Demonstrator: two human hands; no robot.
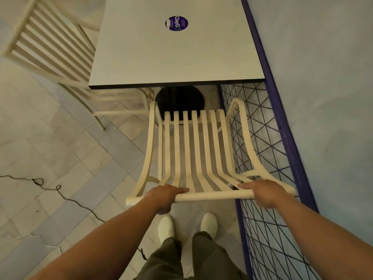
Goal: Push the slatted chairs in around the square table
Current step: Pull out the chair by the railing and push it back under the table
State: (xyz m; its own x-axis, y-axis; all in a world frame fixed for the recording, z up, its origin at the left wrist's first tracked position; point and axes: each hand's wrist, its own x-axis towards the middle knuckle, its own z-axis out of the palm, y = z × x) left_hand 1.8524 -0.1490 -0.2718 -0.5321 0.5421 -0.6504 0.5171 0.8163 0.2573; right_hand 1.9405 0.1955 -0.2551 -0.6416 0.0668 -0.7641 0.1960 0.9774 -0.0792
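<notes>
both hands wrapped round the top rail of the near slatted chair (193, 150), left hand (165, 196) and right hand (262, 194); its seat front sits just short of the square table (161, 63); second chair (50, 47) at the table's left side

Both hands, left hand (164, 196) and right hand (262, 194), around slatted chair (193, 150) top rail.

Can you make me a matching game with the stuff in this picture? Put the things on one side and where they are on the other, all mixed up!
Things:
1. round purple sticker
2. black cord
3. white shoes
4. left hand

Places:
A. on the floor tiles, far left
B. wrapped on the chair's top rail
C. on the square table
D. under the chair back, on the floor

Pairs: 1-C, 2-A, 3-D, 4-B
</notes>
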